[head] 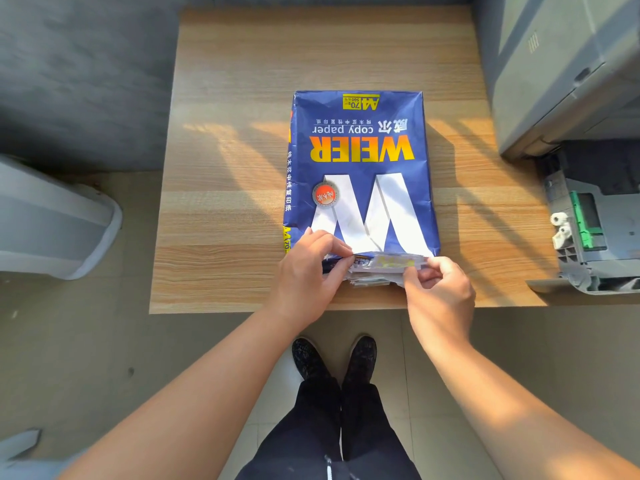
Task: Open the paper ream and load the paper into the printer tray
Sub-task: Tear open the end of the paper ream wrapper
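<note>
A blue paper ream [360, 168] with yellow and white lettering lies flat on the wooden table [235, 174], its near end toward me. My left hand [308, 275] pinches the wrapper's folded end flap [388, 263] at its left side. My right hand [436, 289] pinches the same flap at its right side. The flap is partly lifted off the end of the ream. The grey printer [568, 74] stands at the right, and its paper tray [592, 237] is pulled out beside the table, showing green guides.
A grey bin [52, 220] stands on the floor at the left. A dark grey wall runs behind the table. My feet in dark shoes are below the table's near edge.
</note>
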Demonstrator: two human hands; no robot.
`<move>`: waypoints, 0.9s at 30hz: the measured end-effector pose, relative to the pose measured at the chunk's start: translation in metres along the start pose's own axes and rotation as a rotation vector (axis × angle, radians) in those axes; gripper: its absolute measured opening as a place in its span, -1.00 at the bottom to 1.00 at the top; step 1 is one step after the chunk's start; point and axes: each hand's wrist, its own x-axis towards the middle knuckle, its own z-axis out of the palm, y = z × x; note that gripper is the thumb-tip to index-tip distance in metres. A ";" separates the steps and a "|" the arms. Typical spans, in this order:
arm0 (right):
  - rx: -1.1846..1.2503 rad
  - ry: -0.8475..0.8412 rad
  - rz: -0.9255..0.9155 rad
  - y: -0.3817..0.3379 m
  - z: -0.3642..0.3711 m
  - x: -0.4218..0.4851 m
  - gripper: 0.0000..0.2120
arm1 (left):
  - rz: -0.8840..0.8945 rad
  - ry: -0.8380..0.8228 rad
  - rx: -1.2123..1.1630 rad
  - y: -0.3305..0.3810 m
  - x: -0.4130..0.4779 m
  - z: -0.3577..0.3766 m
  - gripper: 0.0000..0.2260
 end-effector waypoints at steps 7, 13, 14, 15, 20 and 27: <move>0.140 0.035 0.165 -0.007 0.006 0.001 -0.95 | -0.025 -0.024 0.022 -0.001 -0.001 -0.001 -0.93; 0.144 0.029 0.156 -0.016 0.005 0.002 -0.96 | -0.026 -0.006 0.031 -0.002 0.000 0.001 -0.93; 0.135 0.017 0.177 -0.015 0.007 0.002 -0.94 | -0.025 -0.007 0.032 -0.002 0.000 0.001 -0.93; 0.125 0.003 0.198 -0.014 0.008 0.001 -0.93 | -0.025 -0.008 0.034 -0.003 0.000 0.001 -0.93; 0.234 0.008 0.324 -0.013 0.009 0.002 -0.87 | -0.014 -0.024 -0.004 -0.007 -0.001 0.003 -0.93; 0.383 -0.107 0.469 -0.028 0.010 0.006 -0.92 | 0.034 -0.008 0.032 -0.004 -0.001 -0.002 -0.94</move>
